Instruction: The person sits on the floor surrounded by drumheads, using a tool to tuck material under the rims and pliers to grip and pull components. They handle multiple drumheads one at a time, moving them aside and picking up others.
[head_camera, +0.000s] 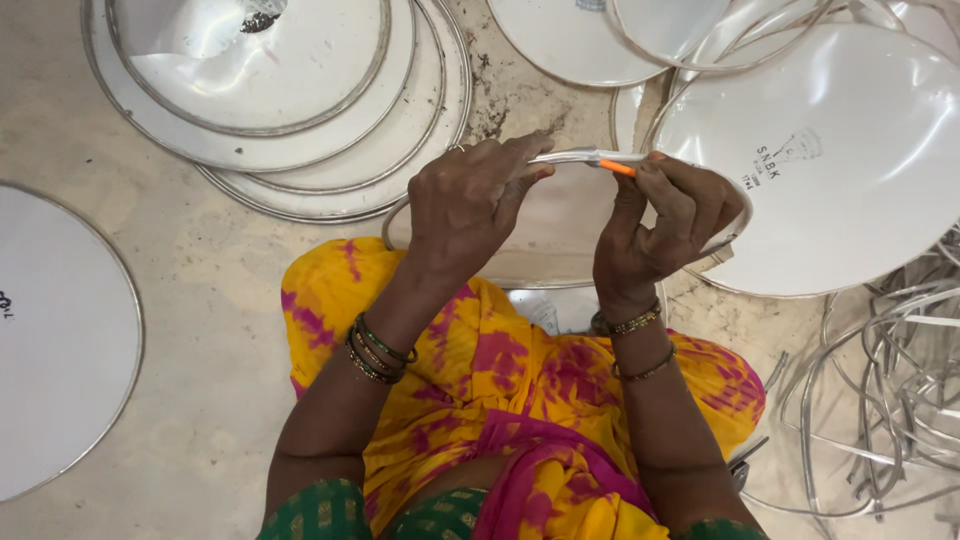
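Note:
My left hand (465, 200) grips the top rim of a round white drumhead with a metal hoop (560, 225), held over my lap. My right hand (665, 215) pinches the same rim a little to the right and holds a small orange-tipped tool (618, 167) against the hoop. Both wrists wear bangles. The lower part of the drumhead rests on my yellow and pink cloth (500, 370); its middle is partly hidden by my hands.
A stack of finished white drumheads (270, 90) lies at the top left, one large drumhead (60, 340) at the left, more (840, 150) at the top right. A tangle of loose metal hoops and strips (890, 390) fills the right side. The floor (190, 260) is pale stone.

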